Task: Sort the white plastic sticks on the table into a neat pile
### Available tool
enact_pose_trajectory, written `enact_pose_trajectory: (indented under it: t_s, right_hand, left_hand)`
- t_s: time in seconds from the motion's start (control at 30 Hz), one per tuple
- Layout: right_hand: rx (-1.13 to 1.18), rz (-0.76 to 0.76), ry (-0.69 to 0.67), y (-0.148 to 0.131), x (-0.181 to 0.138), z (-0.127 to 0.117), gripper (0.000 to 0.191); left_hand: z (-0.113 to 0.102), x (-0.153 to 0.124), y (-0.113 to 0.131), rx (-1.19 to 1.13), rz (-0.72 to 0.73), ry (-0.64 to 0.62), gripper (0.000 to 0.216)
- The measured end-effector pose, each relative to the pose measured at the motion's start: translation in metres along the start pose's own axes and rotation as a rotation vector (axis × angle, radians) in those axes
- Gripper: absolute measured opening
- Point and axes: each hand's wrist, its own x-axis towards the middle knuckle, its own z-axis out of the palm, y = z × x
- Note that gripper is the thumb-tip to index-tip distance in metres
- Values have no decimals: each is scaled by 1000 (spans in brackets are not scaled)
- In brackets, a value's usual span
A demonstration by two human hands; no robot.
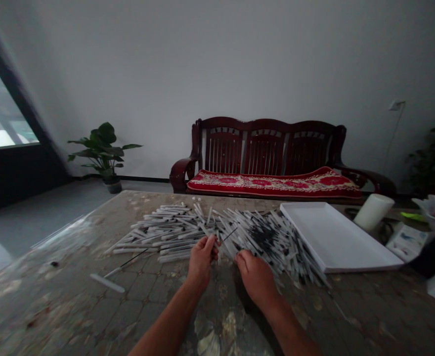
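Observation:
My left hand (201,259) is closed in a pinch around a thin dark stick (228,235), which sticks out up and to the right from the fingertips. My right hand (255,279) is just to the right, with thumb and fingers drawn together at the near edge of the pile; what they hold, if anything, is too small to make out. Beyond both hands spreads a heap of whitish, pen-like tubes (176,232), some with dark ends. On the heap's right side, thin black pieces (265,235) lie mixed among them.
A shallow white tray (351,237) stands right of the pile, with a white roll (373,211) and a small box (406,241) beyond. At left lie a loose tube (107,283) and a thin dark-tipped stick (126,262). A wooden bench (265,148) stands behind the table.

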Motion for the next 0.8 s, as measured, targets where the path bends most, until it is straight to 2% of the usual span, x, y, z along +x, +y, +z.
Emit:
enact_pose_trajectory:
  t_s: [0.07, 0.2, 0.33, 0.4, 0.5, 0.53, 0.6, 0.67, 0.73, 0.8]
  right_hand:
    - [-67, 42, 65, 2, 2, -4, 29]
    - [-119, 56, 231, 6, 1, -8, 39]
    - [-175, -27, 305, 8, -2, -3, 43]
    - [-188, -47, 290, 11, 0, 1, 39]
    - [-198, -42, 285, 14, 4, 3, 30]
    - [-204, -50, 304, 13, 4, 3, 29]
    - [-200, -125, 329, 7, 2, 2, 28]
    - [-164, -291, 266, -5, -4, 4, 25]
    - [-128, -468, 113, -16, -11, 9, 24]
    - [-126, -548, 3, -23, -15, 15, 26]
  left_hand:
    - [-1, 3, -2, 149, -5, -48, 40]
    - [0, 7, -5, 547, 46, -108, 36]
    - [-11, 8, 8, 886, 291, -24, 32]
    - [-22, 7, 22, 1032, 337, 38, 32]
    - [-42, 3, 45, 1284, 271, 201, 33]
    - [-48, 2, 52, 1363, 219, 216, 32]
    - [-59, -1, 60, 1492, 117, 161, 29]
    - [-67, -3, 63, 1577, 68, 86, 25]
    - [-70, -4, 62, 1629, 68, 41, 25]
    - [-71, -5, 59, 1658, 87, 24, 27]
